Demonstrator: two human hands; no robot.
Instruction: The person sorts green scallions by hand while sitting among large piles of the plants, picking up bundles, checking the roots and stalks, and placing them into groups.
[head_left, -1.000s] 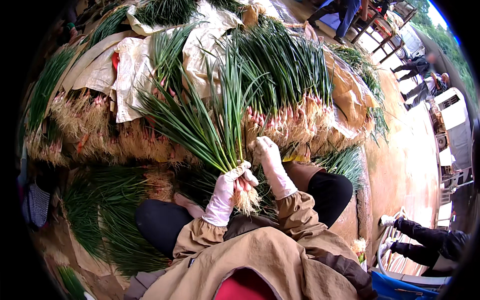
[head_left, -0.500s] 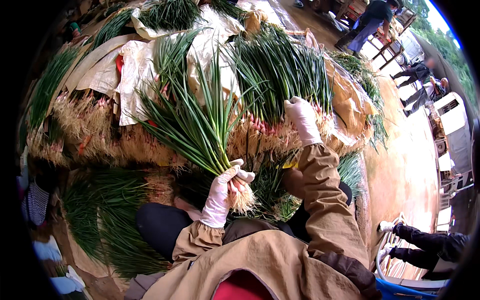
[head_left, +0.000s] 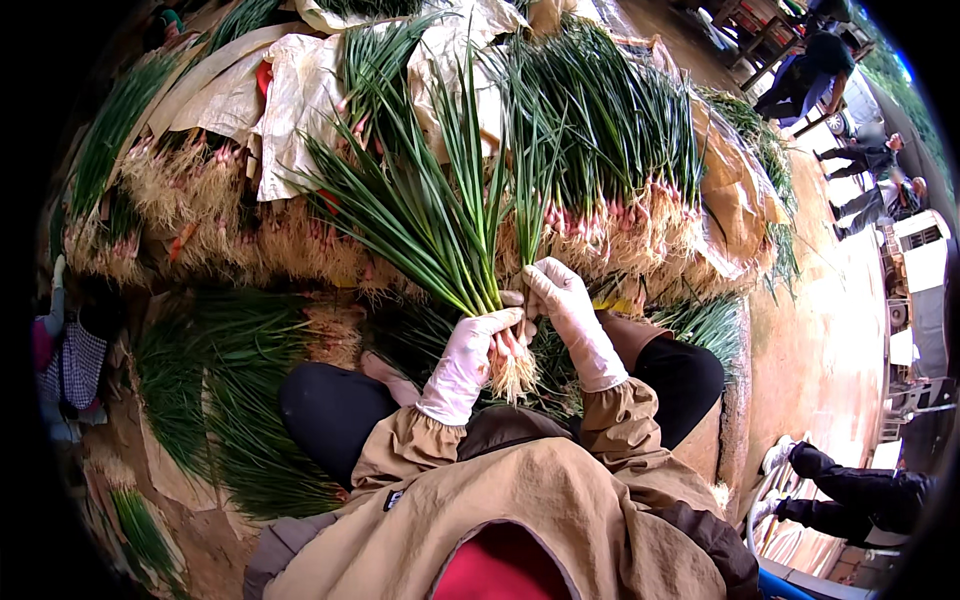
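Observation:
My left hand [head_left: 466, 362], in a thin pale glove, is wrapped round the lower stems of a bunch of scallions [head_left: 440, 230]. Their long green leaves fan upward, while pinkish bulbs and pale hairy roots stick out below the fist. Right beside it my right hand [head_left: 570, 318], gloved too, pinches a few more scallions [head_left: 531, 215] near their base, held almost upright. The two hands meet at the bulbs, so some fingertips are hidden. Behind them a row of scallions [head_left: 615, 120] lies with bulbs and roots toward me.
Pale cloth sheets [head_left: 300, 110] cover part of the heap. Piles of long green leaves [head_left: 240, 420] lie on the ground at my left. At the right, people [head_left: 865, 160] and vehicles [head_left: 925, 240] line a wet brown floor [head_left: 800, 330]. Another person's legs [head_left: 850, 480] show nearby.
My right hand has come back from the row with a few scallions and now meets my left hand. The bunch in my left hand has shifted slightly right and up. My view has shifted too.

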